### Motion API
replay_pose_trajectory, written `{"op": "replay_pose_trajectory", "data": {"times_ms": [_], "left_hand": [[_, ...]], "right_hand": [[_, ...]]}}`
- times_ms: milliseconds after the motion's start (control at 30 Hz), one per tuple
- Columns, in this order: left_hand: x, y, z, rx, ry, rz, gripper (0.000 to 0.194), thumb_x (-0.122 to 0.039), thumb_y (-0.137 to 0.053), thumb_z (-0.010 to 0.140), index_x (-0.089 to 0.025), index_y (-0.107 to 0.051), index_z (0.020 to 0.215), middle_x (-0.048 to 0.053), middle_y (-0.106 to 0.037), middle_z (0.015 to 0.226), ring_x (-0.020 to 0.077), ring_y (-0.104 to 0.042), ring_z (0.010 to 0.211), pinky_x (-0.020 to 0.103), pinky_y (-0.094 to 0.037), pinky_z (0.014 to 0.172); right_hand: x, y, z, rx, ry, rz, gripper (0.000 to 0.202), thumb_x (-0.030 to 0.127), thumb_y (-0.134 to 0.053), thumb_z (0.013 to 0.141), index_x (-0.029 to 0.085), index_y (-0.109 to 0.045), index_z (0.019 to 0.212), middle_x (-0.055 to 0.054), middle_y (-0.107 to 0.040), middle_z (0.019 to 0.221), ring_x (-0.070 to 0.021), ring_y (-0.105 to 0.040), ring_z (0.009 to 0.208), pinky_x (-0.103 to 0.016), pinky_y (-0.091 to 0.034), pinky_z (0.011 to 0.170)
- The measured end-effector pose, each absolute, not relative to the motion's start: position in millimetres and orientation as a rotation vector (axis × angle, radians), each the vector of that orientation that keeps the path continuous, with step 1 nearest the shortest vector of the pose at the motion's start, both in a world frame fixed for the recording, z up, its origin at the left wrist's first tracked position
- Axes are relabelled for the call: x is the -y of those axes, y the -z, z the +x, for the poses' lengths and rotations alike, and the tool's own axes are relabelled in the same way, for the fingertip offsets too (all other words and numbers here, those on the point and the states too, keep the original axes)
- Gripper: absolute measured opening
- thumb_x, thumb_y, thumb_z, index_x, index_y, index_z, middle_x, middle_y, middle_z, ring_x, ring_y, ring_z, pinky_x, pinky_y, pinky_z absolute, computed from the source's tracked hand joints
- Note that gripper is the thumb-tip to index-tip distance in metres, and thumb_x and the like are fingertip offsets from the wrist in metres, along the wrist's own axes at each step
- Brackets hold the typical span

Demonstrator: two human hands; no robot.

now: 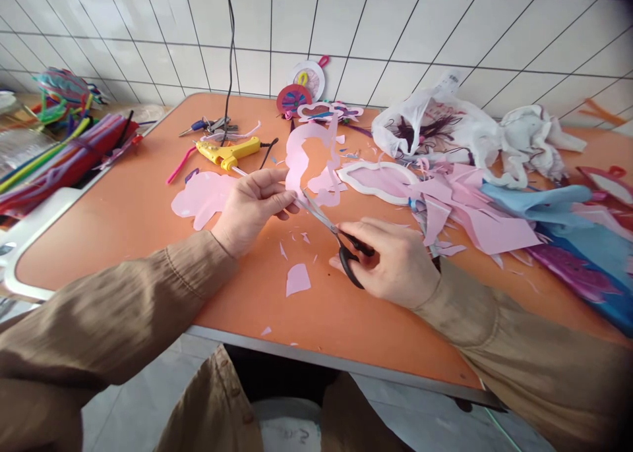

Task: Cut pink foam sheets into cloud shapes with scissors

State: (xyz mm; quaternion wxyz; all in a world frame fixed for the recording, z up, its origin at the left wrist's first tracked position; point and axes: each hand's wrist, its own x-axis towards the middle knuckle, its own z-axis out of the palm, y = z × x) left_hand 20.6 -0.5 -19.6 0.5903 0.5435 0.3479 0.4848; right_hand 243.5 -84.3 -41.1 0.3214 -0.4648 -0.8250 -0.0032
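My left hand (260, 205) pinches the lower end of a pink cut-out paper ring (298, 155), which stands up from the fingers with a curvy outline and an open middle. In my right hand (390, 257) are black-handled scissors (349, 251), fingers through the loops. Their blades point up and left and meet the pink piece close to my left fingertips; how far apart they are is hard to make out. Beside my left hand lies a pink cloud-like shape (202, 196). A pink scrap (298, 279) and smaller bits lie on the orange table (247, 294) below the hands.
A yellow glue gun (230, 152) and keys (210, 125) lie behind my left hand. Colourful pipe cleaners (59, 159) fill the left side. To the right are a white-edged pink shape (378, 180), pink offcuts (487, 225), blue material (539, 198) and a white plastic bag (475, 132).
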Motion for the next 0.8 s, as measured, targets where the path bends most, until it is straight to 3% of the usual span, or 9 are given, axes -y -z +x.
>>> {"op": "replay_pose_trajectory", "data": {"times_ms": [467, 667, 800], "left_hand": [[5, 17, 22, -0.82, -1.047, 1.29, 0.041, -0.02, -0.084, 0.067, -0.013, -0.068, 0.104, -0.001, -0.074, 0.067, 0.0152, -0.072, 0.057, 0.023, -0.053, 0.052], [3, 11, 20, -0.863, -1.109, 1.324, 0.017, -0.02, -0.081, 0.073, -0.015, -0.067, 0.081, 0.001, -0.074, 0.068, 0.0131, -0.071, 0.055, 0.021, -0.052, 0.051], [5, 9, 20, -0.883, -1.062, 1.322, 0.018, -0.019, -0.082, 0.07, -0.015, -0.066, 0.076, 0.0, -0.072, 0.063, 0.0126, -0.069, 0.053, 0.02, -0.052, 0.049]], "right_hand": [[84, 42, 243, 2.146, 0.033, -1.216, 0.023, 0.027, -0.07, 0.086, 0.014, -0.073, 0.106, -0.005, -0.068, 0.073, -0.0196, -0.064, 0.058, -0.033, -0.051, 0.055], [83, 43, 243, 2.126, -0.012, -1.19, 0.022, 0.024, -0.071, 0.085, 0.014, -0.072, 0.104, -0.004, -0.065, 0.071, -0.0184, -0.06, 0.055, -0.032, -0.049, 0.053], [82, 42, 243, 2.052, -0.161, -1.19, 0.013, 0.023, -0.072, 0.083, 0.019, -0.068, 0.095, -0.003, -0.064, 0.071, -0.018, -0.057, 0.056, -0.032, -0.049, 0.054]]}}
